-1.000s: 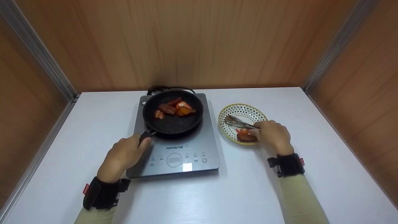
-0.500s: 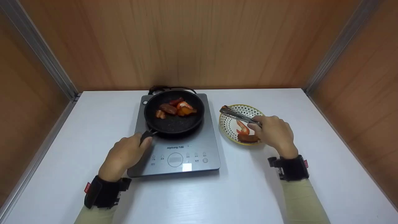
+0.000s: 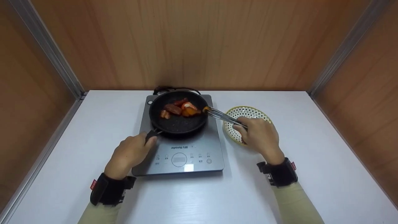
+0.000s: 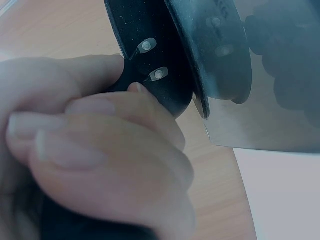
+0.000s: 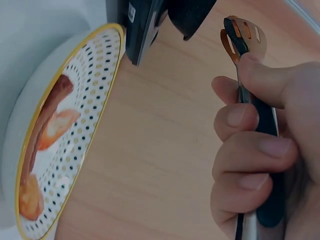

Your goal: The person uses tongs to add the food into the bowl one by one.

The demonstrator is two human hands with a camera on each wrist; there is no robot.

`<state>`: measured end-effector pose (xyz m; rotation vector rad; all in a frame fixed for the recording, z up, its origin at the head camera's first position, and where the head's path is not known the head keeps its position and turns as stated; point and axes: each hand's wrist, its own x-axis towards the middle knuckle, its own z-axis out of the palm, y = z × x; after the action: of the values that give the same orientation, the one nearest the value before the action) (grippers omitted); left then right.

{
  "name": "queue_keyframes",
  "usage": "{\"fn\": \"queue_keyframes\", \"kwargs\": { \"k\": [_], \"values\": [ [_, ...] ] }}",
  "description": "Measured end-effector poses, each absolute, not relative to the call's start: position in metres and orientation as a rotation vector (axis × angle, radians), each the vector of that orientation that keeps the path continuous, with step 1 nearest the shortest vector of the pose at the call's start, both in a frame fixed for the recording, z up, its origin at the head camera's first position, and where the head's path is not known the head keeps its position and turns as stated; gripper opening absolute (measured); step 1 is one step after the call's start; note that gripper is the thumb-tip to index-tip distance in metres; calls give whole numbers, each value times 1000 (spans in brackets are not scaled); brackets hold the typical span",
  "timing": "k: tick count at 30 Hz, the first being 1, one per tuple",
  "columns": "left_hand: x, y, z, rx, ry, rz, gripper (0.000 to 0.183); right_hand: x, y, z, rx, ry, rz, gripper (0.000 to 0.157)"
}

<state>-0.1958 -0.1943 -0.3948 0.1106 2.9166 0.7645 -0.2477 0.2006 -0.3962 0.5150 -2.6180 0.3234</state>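
My left hand point(image 3: 130, 155) grips the black handle point(image 3: 151, 135) of a frying pan point(image 3: 175, 124); in the left wrist view its fingers point(image 4: 115, 160) curl round that handle. Several food pieces lie in the pan, among them a brown meat piece point(image 3: 173, 109) and an orange-brown one point(image 3: 190, 111). My right hand point(image 3: 259, 135) holds metal tongs point(image 3: 222, 115) with dark grips, their tips by the pan's right rim. An orange piece point(image 3: 205, 109) sits between the tips. Beneath that hand is a dotted plate point(image 3: 242, 109) with a yellow rim, partly covered by it.
The pan stands on a grey induction cooker point(image 3: 199, 149), its cable point(image 3: 177, 88) behind. In the right wrist view, shrimp point(image 5: 59, 129) and a brown strip point(image 5: 50, 107) lie on the plate. Wooden panels point(image 3: 199, 46) wall the white table point(image 3: 311, 140) at back and sides.
My right hand has lifted the tongs from the plate and carried them left to the pan's rim, with an orange piece in the tips. My left hand keeps its grip on the handle.
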Motion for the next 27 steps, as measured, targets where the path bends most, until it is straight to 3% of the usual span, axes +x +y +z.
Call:
{"fn": "queue_keyframes", "kwargs": {
  "k": [13, 27],
  "values": [
    [-191, -202, -393, 84, 2902, 751, 42, -271, 122, -387, 673, -2550, 46, 25],
    [-192, -203, -394, 94, 2914, 755, 44, -285, 73, -381, 672, -2629, -188, 16]
  ]
}}
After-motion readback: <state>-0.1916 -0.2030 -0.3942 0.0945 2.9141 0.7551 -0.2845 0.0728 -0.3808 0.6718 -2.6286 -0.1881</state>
